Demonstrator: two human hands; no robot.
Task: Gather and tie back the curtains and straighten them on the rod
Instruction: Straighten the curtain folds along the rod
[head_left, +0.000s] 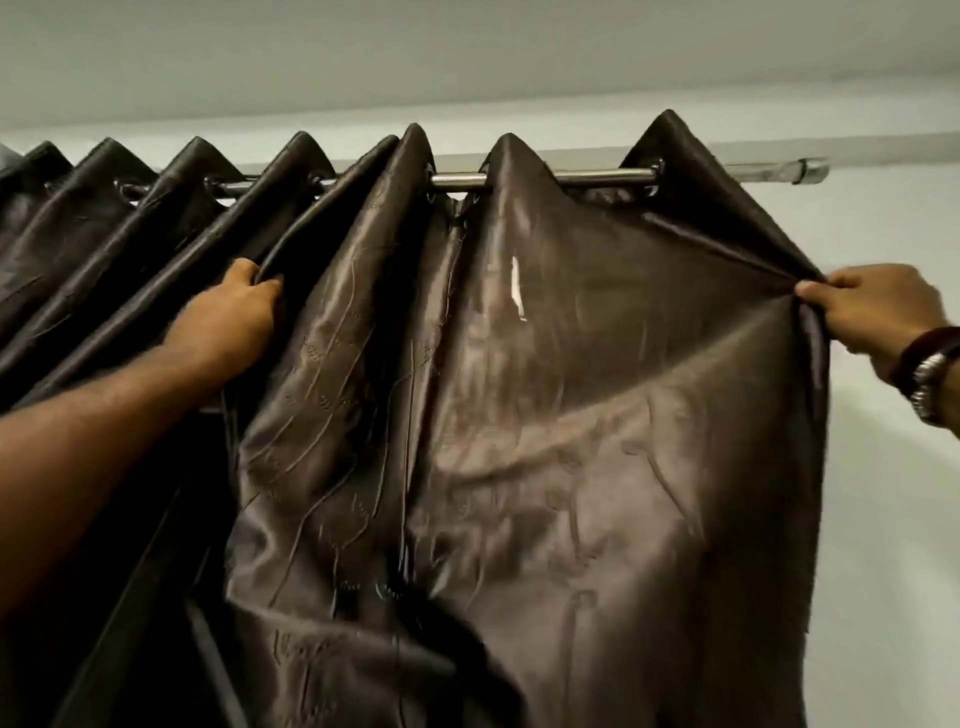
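The dark brown, glossy eyelet curtain (519, 415) is hanging from a silver metal rod (597, 178) that is running across the upper part of the frame, and the cloth is filling most of the picture from the left edge to right of centre. Its folds are bunching closely at the upper left and spreading wider toward the right. The left hand (234, 306), reaching in from the lower left, is curling its fingers around a fold at centre left. The right hand (878, 306), at the right edge, is pinching the curtain's outer edge between thumb and fingers and drawing it taut. A metal wristwatch (927, 379) and a dark red band (930, 345) are sitting on that wrist. A pale wall (893, 519) is showing behind.
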